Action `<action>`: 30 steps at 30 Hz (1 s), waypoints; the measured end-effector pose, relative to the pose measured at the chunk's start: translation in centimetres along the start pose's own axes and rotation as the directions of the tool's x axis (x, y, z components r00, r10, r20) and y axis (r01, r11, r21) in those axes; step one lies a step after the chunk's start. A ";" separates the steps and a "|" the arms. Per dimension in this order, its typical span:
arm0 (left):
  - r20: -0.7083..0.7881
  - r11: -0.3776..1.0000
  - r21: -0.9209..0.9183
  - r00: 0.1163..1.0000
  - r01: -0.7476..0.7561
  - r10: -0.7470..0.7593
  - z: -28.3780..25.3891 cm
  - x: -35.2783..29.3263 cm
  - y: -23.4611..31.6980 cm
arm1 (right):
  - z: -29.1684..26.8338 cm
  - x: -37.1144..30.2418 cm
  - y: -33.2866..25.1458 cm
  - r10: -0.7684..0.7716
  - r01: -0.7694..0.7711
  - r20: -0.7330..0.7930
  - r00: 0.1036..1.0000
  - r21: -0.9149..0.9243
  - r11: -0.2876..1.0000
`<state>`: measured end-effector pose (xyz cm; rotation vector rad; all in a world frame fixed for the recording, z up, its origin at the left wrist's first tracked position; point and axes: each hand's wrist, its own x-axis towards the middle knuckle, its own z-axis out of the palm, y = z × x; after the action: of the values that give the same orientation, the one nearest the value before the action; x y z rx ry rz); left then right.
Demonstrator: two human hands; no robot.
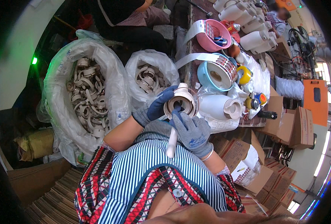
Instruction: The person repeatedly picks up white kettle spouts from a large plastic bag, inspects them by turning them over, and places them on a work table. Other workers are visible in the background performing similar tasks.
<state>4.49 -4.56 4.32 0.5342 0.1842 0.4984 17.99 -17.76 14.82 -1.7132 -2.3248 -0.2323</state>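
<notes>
Between my gloved hands is a cream plastic jug collar (182,90) with a spout at its top, a round opening and a long curved handle hanging down in front of my apron. My left hand (155,107), in a dark blue and grey glove, closes round the collar's left side. The grey-gloved fingers of my right hand (192,133) are bent over the lower rim near the handle, some reaching into the opening, their tips partly hidden. Just right of the collar, a white vacuum jug (218,107) lies on its side on the bench.
To the left, a large plastic-lined sack (115,74) and a smaller bag (165,61) hold similar collars. Blue (203,76) and pink (206,44) basins with label rolls stand on the bench, near tape rolls (244,75). White jugs (253,39) crowd behind; cartons (240,149) stand right. Another person (135,33) sits ahead.
</notes>
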 end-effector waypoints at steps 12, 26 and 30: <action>0.004 0.999 0.041 1.000 0.015 -0.015 1.3 0.1 0.9 | -0.7 5.5 8.5 0.431 -0.561 0.389 0.814 0.717 0.413; 0.003 0.940 0.318 0.991 -0.128 0.134 -2.9 -0.4 -1.1 | -0.4 3.9 4.2 0.610 -0.454 0.400 0.684 0.888 -0.073; 0.089 0.885 0.404 0.973 -0.230 0.213 -3.3 -0.4 -1.4 | -0.8 3.9 3.7 0.631 -0.433 0.347 0.694 0.901 -0.019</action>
<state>3.79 -4.37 0.82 0.9884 0.1897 0.6765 20.51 -13.30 16.61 -1.5076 -0.8752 1.0080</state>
